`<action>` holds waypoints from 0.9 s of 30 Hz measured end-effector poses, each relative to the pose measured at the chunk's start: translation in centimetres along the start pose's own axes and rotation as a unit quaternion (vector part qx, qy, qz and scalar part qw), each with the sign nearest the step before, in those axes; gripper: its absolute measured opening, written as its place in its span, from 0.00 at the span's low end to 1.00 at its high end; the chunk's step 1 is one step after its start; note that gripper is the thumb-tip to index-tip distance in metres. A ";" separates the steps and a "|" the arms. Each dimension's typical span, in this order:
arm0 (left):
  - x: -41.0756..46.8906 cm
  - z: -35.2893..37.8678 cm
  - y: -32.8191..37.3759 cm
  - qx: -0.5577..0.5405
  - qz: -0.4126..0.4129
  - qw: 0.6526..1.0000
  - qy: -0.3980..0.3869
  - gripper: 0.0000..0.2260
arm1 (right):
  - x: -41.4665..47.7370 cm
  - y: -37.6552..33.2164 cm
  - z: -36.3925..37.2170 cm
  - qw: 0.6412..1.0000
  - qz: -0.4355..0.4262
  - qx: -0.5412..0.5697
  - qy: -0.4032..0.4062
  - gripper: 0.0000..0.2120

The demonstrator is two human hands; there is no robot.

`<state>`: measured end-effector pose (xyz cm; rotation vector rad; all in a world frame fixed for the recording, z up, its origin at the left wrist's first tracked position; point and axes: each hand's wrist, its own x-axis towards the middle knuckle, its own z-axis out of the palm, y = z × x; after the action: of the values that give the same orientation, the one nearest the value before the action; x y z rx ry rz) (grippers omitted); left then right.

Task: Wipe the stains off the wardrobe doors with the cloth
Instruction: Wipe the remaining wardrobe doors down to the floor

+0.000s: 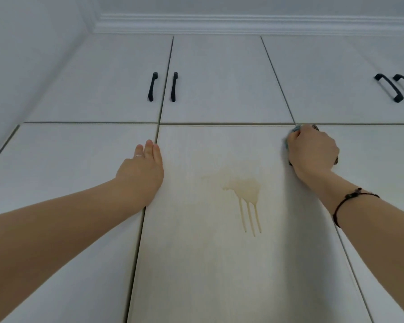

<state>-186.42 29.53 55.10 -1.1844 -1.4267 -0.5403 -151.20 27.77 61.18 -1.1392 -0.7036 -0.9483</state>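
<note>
Our right hand [313, 151] curls tight round the small, bunched blue-grey cloth [296, 129], pressing it to the top right corner of the pale wood-grain middle wardrobe door [196, 264], up and right of the yellow-brown dribbled stain [243, 185]. Our left hand [141, 169] lies flat, fingers straight and together, on the neighbouring door beside the seam. The cloth looks soft, light and limp, so we judge it best kept wadded in the palm; we see no brand, label or writing.
</note>
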 end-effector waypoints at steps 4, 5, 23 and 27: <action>-0.1 0.0 -0.1 0.002 -0.002 1.000 -0.002 0.38 | -3.6 -7.1 0.6 0.996 -0.081 0.048 -0.008 0.10; -0.1 0.1 -0.3 0.004 -0.002 1.000 0.001 0.38 | -5.3 -9.4 0.7 0.990 -0.126 0.058 -0.015 0.10; -0.7 1.2 -1.4 -0.050 0.018 0.997 0.063 0.35 | 0.7 -6.3 1.4 0.999 -0.029 0.001 -0.026 0.13; -0.3 2.0 -1.9 -0.064 0.025 0.994 0.080 0.35 | -5.8 -15.5 2.2 0.985 -0.161 0.049 -0.033 0.11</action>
<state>-189.03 30.43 54.91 -1.2447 -1.2379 -0.6847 -167.68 29.39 63.49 -0.9904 -0.9973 -1.1376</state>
